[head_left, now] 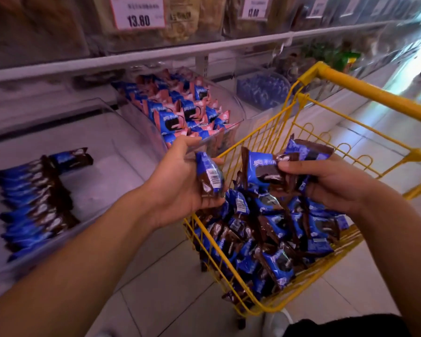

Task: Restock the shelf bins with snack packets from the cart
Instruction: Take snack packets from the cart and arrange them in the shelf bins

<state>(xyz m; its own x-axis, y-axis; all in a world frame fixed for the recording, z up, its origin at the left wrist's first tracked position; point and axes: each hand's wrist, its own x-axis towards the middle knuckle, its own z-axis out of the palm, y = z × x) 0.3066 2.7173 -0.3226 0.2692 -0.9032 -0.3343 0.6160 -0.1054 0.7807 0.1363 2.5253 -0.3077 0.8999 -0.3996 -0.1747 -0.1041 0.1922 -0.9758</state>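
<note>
A yellow wire cart [365, 83] stands at the right, holding several blue-and-brown snack packets [272, 242]. My left hand [180, 181] holds one blue-and-brown packet [210, 177] over the cart's left rim, barcode side up. My right hand [331, 183] pinches a few of the same packets [265, 170] above the pile in the cart. At the left, a clear shelf bin [112, 132] holds a neat row of the same packets [34, 200] along its left side.
A second clear bin [236, 110] behind my left hand is full of blue-and-pink packets. Another bin of blue packets [260, 90] sits further right. A white shelf rail [156, 57] with price tags runs above. The tiled aisle floor [379, 122] stretches to the right.
</note>
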